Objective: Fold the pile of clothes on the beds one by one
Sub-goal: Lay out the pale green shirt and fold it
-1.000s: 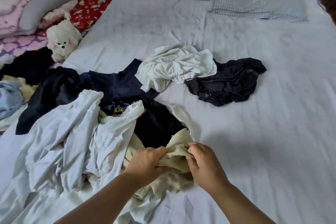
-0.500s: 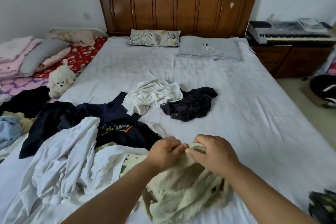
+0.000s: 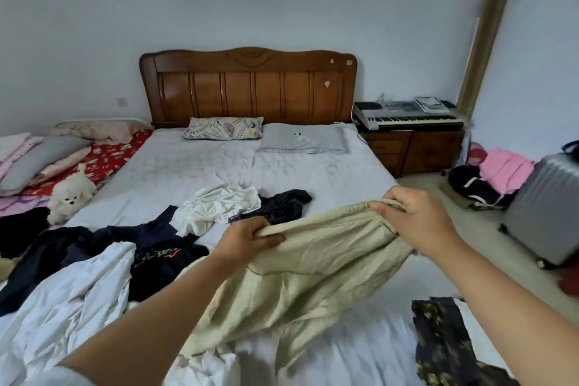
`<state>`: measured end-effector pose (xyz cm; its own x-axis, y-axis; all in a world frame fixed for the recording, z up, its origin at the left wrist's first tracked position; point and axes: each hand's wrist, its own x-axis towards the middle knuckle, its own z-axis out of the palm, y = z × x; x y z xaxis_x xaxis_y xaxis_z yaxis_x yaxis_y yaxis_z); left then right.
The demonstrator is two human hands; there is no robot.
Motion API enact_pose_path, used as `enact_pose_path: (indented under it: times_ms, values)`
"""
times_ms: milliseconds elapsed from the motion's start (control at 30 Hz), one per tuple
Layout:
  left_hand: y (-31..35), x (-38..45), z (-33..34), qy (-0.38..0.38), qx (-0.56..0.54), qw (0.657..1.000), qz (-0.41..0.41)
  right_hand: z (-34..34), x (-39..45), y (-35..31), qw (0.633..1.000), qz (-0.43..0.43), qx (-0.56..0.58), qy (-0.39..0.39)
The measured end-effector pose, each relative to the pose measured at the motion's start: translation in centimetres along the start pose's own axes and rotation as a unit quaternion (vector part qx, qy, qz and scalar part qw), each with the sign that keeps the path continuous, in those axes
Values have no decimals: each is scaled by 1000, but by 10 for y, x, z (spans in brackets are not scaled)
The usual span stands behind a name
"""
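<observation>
Left hand [image 3: 250, 236] and right hand [image 3: 413, 216] each pinch one end of the elastic waistband of the beige garment [image 3: 313, 266], stretched between the grips, its body hanging below them onto the bed [image 3: 194, 175]. Folding well probably requires level grips, keeping the waistband taut, and shaking out the creases below
</observation>
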<state>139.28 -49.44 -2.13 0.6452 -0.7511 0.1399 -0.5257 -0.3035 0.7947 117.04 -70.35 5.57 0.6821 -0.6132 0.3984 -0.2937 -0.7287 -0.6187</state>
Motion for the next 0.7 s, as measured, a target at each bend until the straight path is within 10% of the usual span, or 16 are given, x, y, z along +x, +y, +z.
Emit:
enact_pose_path:
  times_ms: [300,700]
  values:
    - [146,-31,-22,43,125,978,160,-103,-39,3,999,11,-29,35]
    - [200,-47,-25,123,7,985,118,-154,-52,-12,999,-5,-22,-30]
